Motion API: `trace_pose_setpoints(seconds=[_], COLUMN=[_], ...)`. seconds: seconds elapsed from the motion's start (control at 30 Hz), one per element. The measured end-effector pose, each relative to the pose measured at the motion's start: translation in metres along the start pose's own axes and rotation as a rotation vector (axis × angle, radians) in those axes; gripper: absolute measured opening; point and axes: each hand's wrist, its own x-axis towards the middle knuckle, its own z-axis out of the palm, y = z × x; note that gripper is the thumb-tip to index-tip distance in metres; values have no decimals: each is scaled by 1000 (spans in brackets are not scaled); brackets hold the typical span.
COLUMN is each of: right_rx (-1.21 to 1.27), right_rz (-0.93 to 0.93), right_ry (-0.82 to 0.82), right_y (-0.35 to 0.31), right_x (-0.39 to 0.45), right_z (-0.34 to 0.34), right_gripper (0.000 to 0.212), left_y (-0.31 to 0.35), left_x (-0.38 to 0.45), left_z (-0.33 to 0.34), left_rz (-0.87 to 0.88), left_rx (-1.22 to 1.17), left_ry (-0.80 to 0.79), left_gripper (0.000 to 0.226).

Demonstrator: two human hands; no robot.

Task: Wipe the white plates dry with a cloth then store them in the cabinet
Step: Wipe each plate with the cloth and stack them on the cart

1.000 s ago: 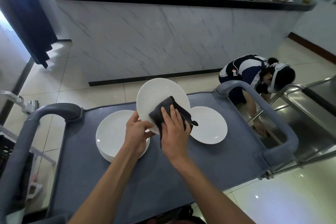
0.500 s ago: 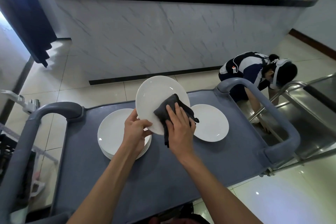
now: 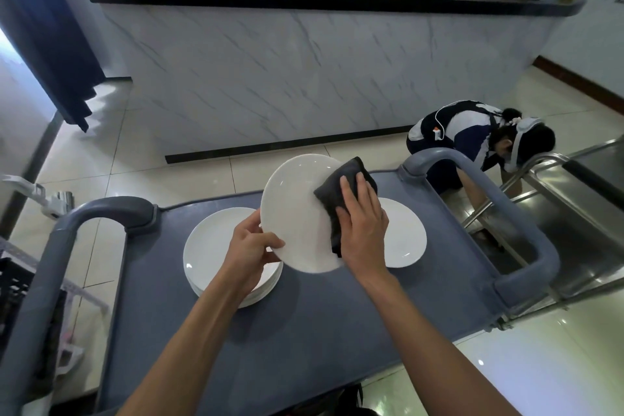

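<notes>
A white plate (image 3: pixel 292 213) is tilted up above the grey cart top (image 3: pixel 304 331). My left hand (image 3: pixel 251 246) pinches its lower left rim. My right hand (image 3: pixel 363 223) presses a folded dark cloth (image 3: pixel 337 189) against the plate's right side, fingers spread flat over the cloth. Under my left hand a stack of white plates (image 3: pixel 211 246) lies on the cart. A single white plate (image 3: pixel 405 236) lies flat to the right, partly hidden by my right hand.
The cart has grey handles at the left (image 3: pixel 84 223) and right (image 3: pixel 489 199). A crouching person (image 3: pixel 472 138) reaches beside a steel trolley (image 3: pixel 574 199) at the right. A marble-fronted counter (image 3: pixel 304 71) with a black top stands beyond.
My right hand slid the cloth from the plate's lower middle up toward its upper right rim. The plate stays tilted in my left hand.
</notes>
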Motion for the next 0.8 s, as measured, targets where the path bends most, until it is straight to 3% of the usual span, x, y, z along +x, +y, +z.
trace_pose_setpoints(seconds=[0.43, 0.6, 0.8], right_rx=[215, 207, 129], right_rz=[-48, -152, -337], right_ry=[-114, -161, -191], right_y=[16, 10, 4], right_x=[18, 28, 30], right_z=[-22, -31, -30], right_gripper=[71, 71, 65], left_y=[10, 13, 23], left_x=[-1, 3, 7], left_z=[-10, -9, -8], left_rz=[40, 68, 64], left_rx=[223, 353, 510], left_ry=[-124, -186, -313], left_gripper=[55, 70, 71])
